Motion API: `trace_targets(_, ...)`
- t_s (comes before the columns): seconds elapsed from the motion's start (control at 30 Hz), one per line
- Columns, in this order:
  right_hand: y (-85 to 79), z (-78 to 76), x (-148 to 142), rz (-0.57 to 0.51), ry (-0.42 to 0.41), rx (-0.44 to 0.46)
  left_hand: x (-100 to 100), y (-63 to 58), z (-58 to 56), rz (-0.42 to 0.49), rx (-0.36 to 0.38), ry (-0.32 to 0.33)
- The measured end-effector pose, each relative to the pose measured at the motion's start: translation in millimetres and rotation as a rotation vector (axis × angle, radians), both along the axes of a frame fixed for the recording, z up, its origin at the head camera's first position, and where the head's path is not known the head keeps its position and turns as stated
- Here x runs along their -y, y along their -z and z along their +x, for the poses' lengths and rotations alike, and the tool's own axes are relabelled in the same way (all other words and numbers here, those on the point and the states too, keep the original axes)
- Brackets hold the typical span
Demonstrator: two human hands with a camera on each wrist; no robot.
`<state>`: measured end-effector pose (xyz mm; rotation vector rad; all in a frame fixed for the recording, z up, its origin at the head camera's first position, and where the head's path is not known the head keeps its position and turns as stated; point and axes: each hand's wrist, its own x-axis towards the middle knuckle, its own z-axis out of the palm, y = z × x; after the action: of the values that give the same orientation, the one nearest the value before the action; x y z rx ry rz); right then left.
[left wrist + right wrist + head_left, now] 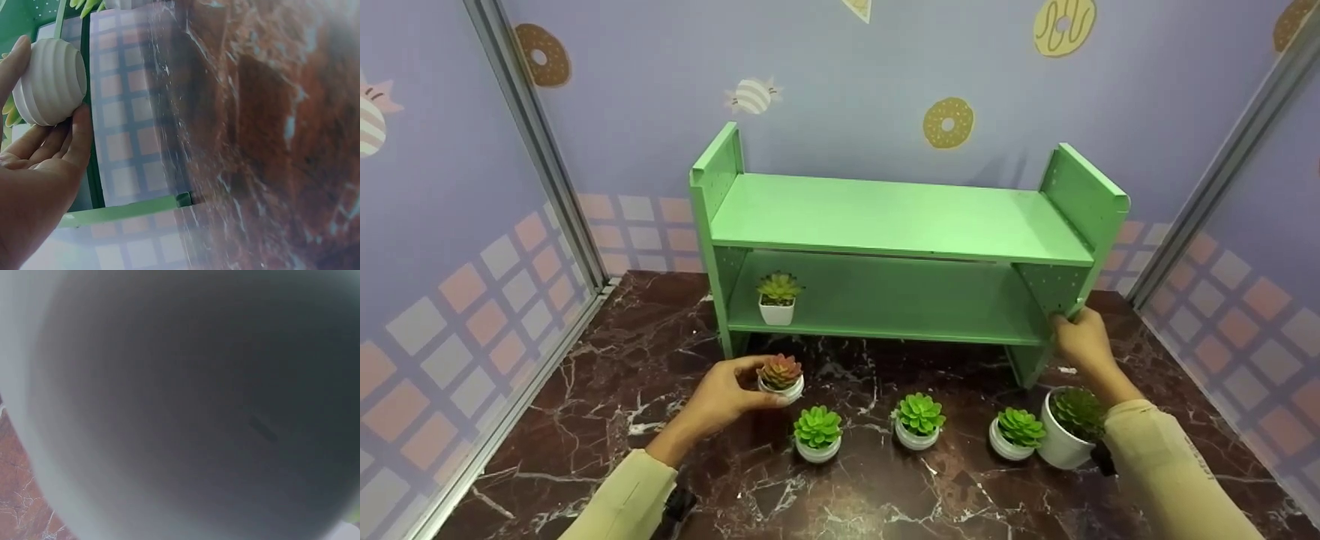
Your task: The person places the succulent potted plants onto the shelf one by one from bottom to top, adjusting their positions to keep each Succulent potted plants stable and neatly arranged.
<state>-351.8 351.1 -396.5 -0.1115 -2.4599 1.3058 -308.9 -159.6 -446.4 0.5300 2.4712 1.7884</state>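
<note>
My left hand pinches a small potted succulent with reddish leaves, in front of the shelf's lower left. In the left wrist view, thumb and fingers hold its white ribbed pot from either side, clear of the tabletop. At the far side, my right hand grips the front edge of the right side panel of a green two-tier shelf. A succulent in a square white pot stands on the lower tier's left end. A large blurred surface fills most of the right wrist view, hiding that hand.
Three bright green succulents in small white pots, one left, one central and one right, stand on the dark marbled tabletop. A bigger white pot with a darker plant sits beside my right forearm. Patterned walls enclose the table.
</note>
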Motion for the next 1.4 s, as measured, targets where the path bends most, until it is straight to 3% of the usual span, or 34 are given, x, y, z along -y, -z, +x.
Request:
trace_targets(0.2,0.1,1.7,0.1,-0.057,-0.026,0.017,-3.8,-2.5,1.8,0.011,0.001,0.0)
trace_targets(0.67,1.8,4.4,1.8,-0.003,0.007,0.009,-17.6,-12.8,7.3,0.046,0.01,-0.008)
trace_targets(0.73,1.0,4.9,2.2,-0.005,0.003,0.008,-20.9,-20.7,13.1,0.039,0.01,-0.01)
trace_targets(0.87,-1.5,4.2,3.4,-0.009,-0.007,0.009,-24.3,-25.6,14.2,0.066,0.017,0.012)
trace_targets(0.97,-2.1,4.2,3.7,-0.009,-0.008,0.009,-25.7,-22.2,9.5,0.079,0.018,0.036)
trace_targets(1.13,-1.3,2.8,1.4,0.008,0.003,0.003,-29.4,-27.3,8.0,0.042,0.007,0.024)
trace_targets(1.4,0.6,1.1,0.3,0.021,0.002,0.01,-38.8,-36.1,4.8,0.07,0.021,0.008)
